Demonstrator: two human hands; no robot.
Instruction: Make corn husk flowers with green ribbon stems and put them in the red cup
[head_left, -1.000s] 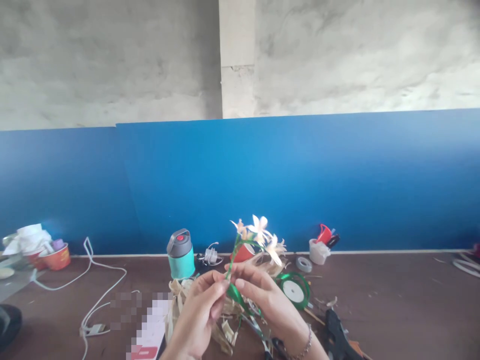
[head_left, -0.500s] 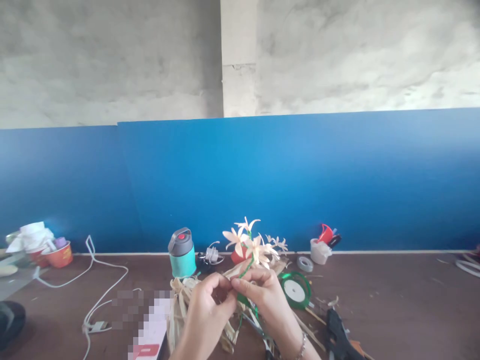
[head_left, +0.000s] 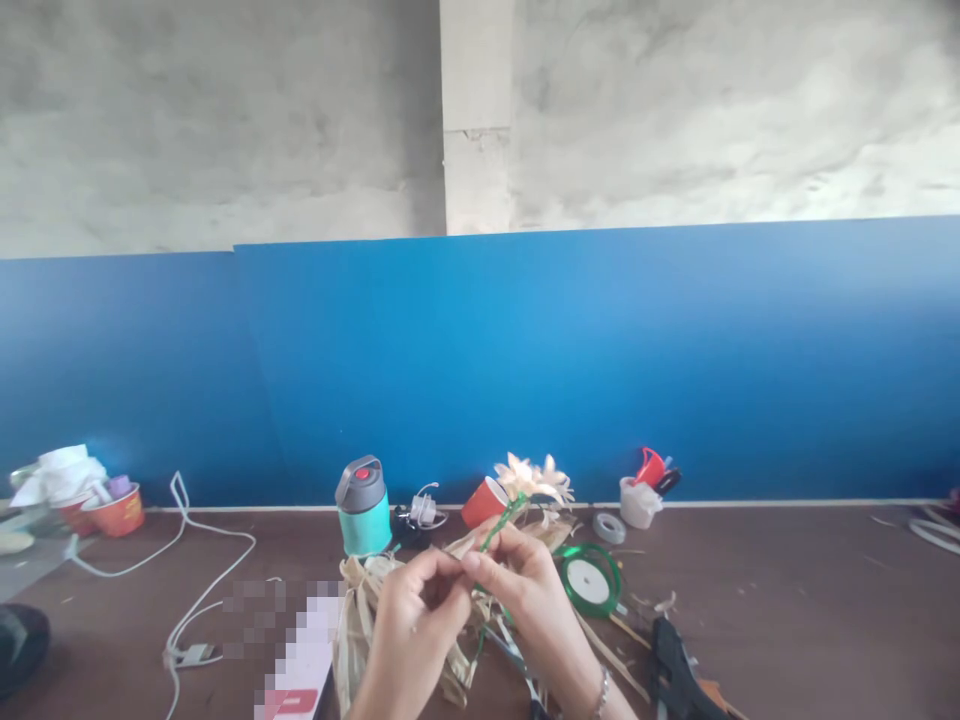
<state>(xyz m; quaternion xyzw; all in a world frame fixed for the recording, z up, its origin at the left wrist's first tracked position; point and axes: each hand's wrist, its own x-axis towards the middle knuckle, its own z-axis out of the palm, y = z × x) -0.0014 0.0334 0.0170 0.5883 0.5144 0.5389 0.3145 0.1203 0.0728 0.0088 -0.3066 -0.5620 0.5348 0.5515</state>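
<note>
My left hand [head_left: 409, 625] and my right hand [head_left: 529, 595] meet above the brown table [head_left: 787, 600], fingers pinched on the green stem [head_left: 495, 528] of a sprig of pale straw flowers [head_left: 534, 480]. The sprig leans away to the right, its blooms pointing at the blue wall. Green ribbon trails down below my right hand. Under both hands lies a heap of dry straw strips [head_left: 360, 620]. A spool of green ribbon [head_left: 590, 580] sits just right of my right hand.
A teal flask [head_left: 363, 508] stands behind my left hand, with a red cup [head_left: 482, 502] on its side and a charger [head_left: 421, 512]. A white cable [head_left: 202, 590] runs left toward red bowls [head_left: 112, 510]. A tape roll [head_left: 607, 528], white cup [head_left: 637, 500] and black tool [head_left: 679, 670] lie right.
The flower sprig has tipped down from upright to leaning away and to the right. Both hands have stayed pinched on its stem and sunk slightly.
</note>
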